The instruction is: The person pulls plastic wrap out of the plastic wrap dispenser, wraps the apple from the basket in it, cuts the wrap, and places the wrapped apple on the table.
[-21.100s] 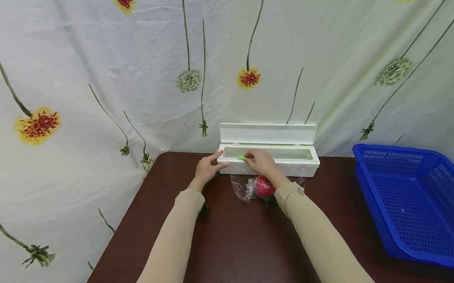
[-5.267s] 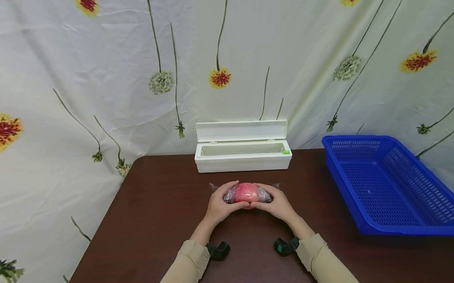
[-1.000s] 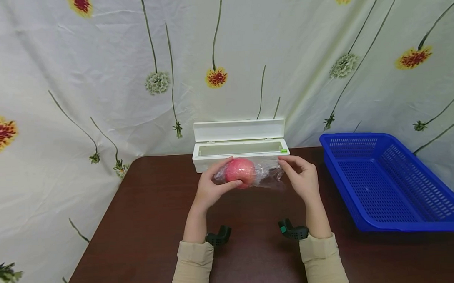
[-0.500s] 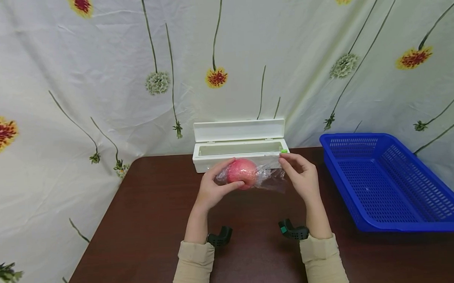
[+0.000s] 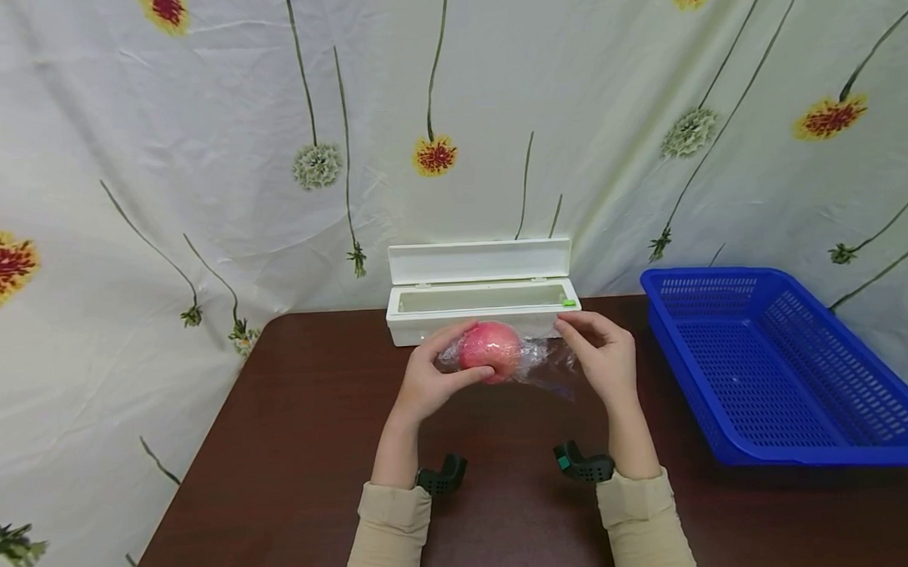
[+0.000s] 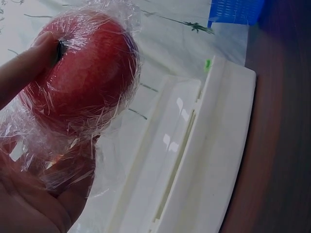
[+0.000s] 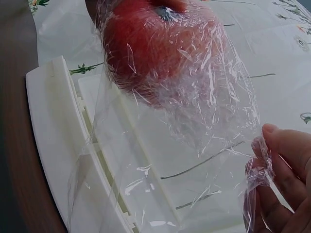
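In the head view my left hand (image 5: 426, 378) grips a red apple (image 5: 492, 347) between thumb and fingers, in front of the white box. Clear plastic wrap (image 7: 204, 114) covers the apple, and a loose tail of it stretches off to the right. My right hand (image 5: 610, 360) pinches that tail at its edge between thumb and fingertips, as the right wrist view shows. In the left wrist view the thumb presses near the apple's stem hollow, over the film. Behind both hands, the long white cling film box (image 5: 411, 331) stands with its lid (image 5: 479, 262) raised.
A green slider (image 5: 569, 303) sits at the right end of the box's front edge. To the right, a blue plastic basket (image 5: 718, 437) stands on the dark brown table (image 5: 310, 455). A flowered cloth (image 5: 268, 115) hangs behind the table.
Earlier the apple lay on the table while a hand worked the green slider; then both hands clasped it. It is now lifted. Over the last second it sinks slightly rightward, its film tail hanging lower.
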`<state>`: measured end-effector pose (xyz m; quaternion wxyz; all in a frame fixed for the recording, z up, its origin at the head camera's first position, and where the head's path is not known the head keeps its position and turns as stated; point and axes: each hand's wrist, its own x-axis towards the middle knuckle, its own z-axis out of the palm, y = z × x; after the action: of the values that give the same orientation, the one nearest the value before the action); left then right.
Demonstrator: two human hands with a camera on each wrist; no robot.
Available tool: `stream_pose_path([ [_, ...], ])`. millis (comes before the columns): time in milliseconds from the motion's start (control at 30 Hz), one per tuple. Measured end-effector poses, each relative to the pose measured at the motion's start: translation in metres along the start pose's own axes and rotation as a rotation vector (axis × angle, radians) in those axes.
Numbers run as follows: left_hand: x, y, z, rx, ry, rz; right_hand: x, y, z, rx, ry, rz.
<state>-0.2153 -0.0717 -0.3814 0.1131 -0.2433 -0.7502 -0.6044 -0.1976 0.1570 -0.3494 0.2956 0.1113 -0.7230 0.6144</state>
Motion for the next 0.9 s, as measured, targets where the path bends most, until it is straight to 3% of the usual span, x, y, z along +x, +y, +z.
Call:
stream_pose_path([
  [167,-0.003,0.026,-0.001,-0.003,-0.007,-0.009,0.001,0.000,-0.001,-0.020,0.049,0.002],
  [433,-0.003,0.029,-0.001,-0.008,0.013,0.010,0.003,0.004,-0.004,-0.038,0.137,0.093],
  [667,-0.004,0.029,-0.002,-0.033,0.017,0.012,0.009,0.047,-0.012,0.077,0.182,0.160],
  [833,-0.003,0.028,-0.002,-0.041,-0.007,0.023,0.017,0.111,-0.021,0.173,0.181,0.154],
  [900,-0.003,0.027,-0.002,-0.044,-0.007,0.026,0.017,0.112,-0.021,0.175,0.191,0.171],
])
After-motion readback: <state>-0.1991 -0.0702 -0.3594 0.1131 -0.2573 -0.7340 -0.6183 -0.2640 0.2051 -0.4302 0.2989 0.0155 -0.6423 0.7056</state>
